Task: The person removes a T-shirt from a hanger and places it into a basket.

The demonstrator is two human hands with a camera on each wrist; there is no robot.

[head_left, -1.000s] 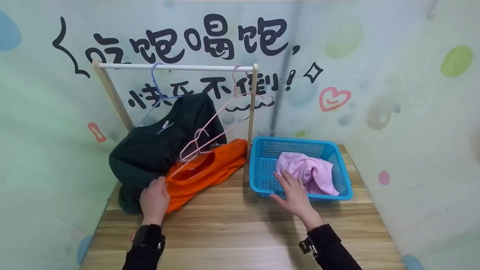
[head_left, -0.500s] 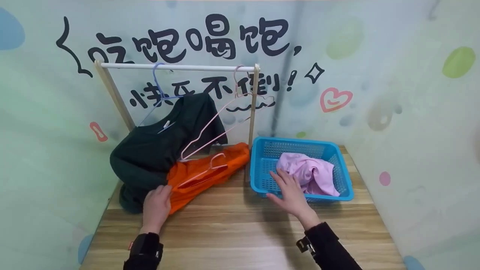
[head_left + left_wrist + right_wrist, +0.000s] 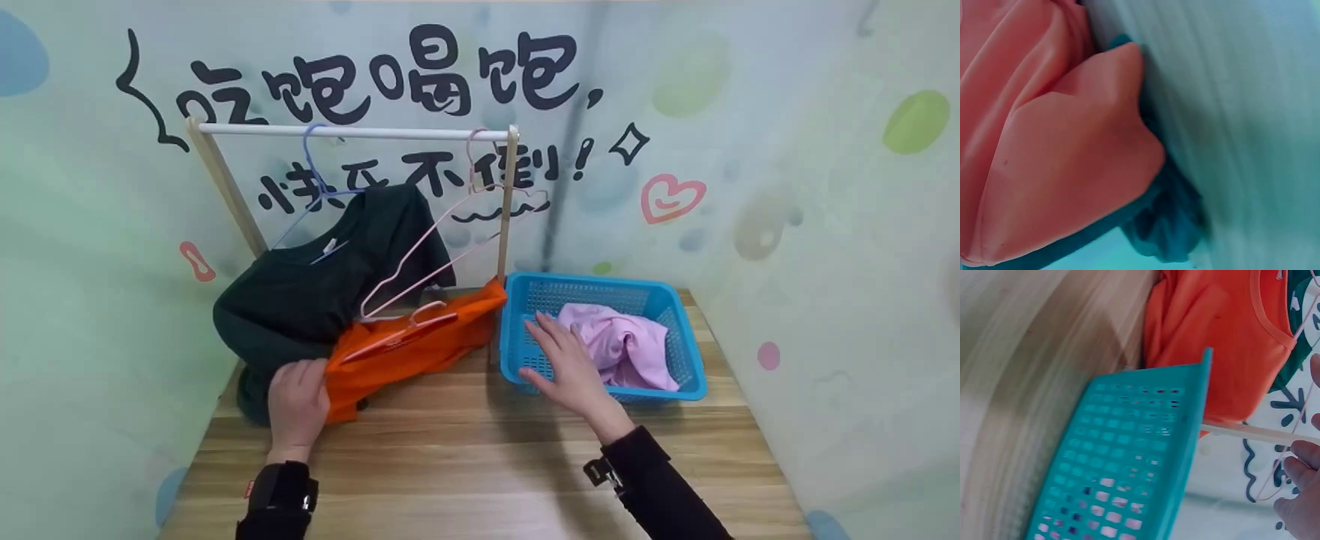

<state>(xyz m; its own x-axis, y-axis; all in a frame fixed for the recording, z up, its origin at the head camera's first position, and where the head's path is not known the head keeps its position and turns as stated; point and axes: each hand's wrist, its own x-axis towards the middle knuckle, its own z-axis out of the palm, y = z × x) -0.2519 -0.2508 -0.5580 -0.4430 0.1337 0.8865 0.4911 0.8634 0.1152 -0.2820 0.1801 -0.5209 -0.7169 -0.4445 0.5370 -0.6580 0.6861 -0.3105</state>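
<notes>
Hard to see, but left hand seems clamped on the orange shirt, eight o'clock edge, steadying it round the pink hanger; right hand: fingers apart, blue basket eight o'clock.

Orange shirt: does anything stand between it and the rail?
Yes: in the head view, a bare pink hanger slants down from the right end of the rail to just by the orange shirt; contact is unclear. The dark shirt hangs left of it.

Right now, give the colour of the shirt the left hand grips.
The shirt is orange; the head view shows it best.
</notes>
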